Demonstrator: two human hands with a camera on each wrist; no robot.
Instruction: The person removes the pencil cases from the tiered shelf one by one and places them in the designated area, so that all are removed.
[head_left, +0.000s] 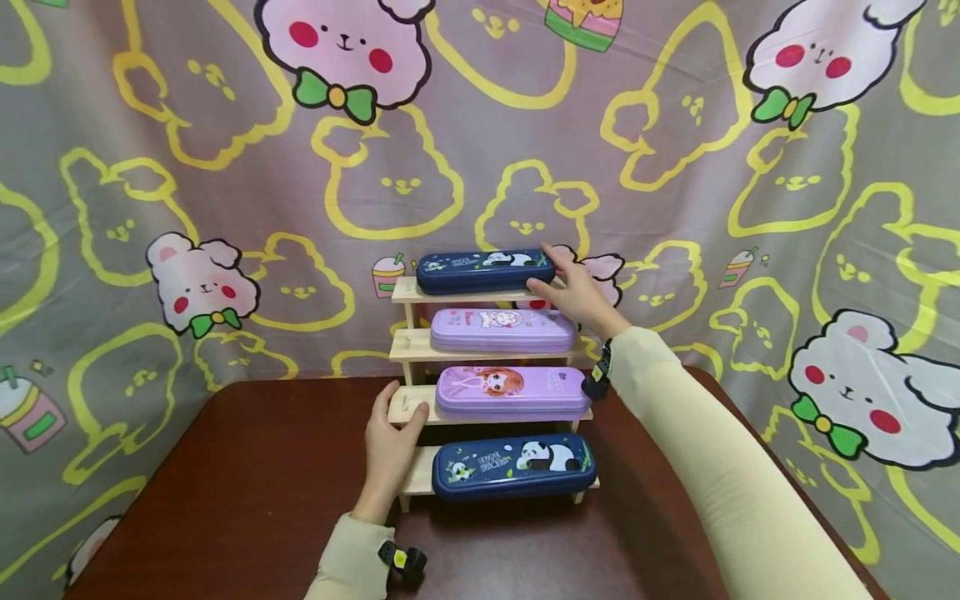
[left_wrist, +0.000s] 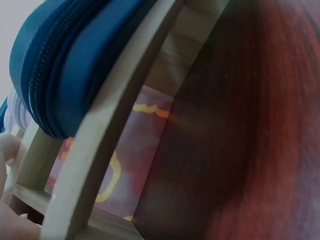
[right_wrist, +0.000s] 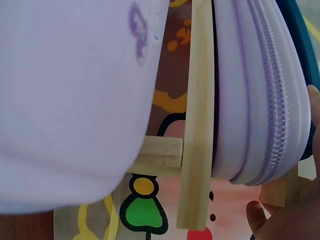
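A four-tier wooden rack (head_left: 411,339) bears one zip pencil case per tier. On the top tier lies a navy panda pencil case (head_left: 480,271); my right hand (head_left: 579,293) grips its right end, thumb in front and fingers behind. My left hand (head_left: 390,450) holds the left end of the second tier from the bottom, thumb and fingers spread round the board. Below the top case sit a lilac rabbit pencil case (head_left: 504,330) and a purple pencil case (head_left: 513,392) with a red-haired girl. Another navy panda pencil case (head_left: 480,471) rests on the lowest tier.
The rack stands on a dark red-brown table (head_left: 255,475). Close behind and along both sides hangs a grey-pink cartoon cloth (head_left: 495,125). My right forearm passes beside the rack's right side, its wrist camera (head_left: 597,379) near the purple case.
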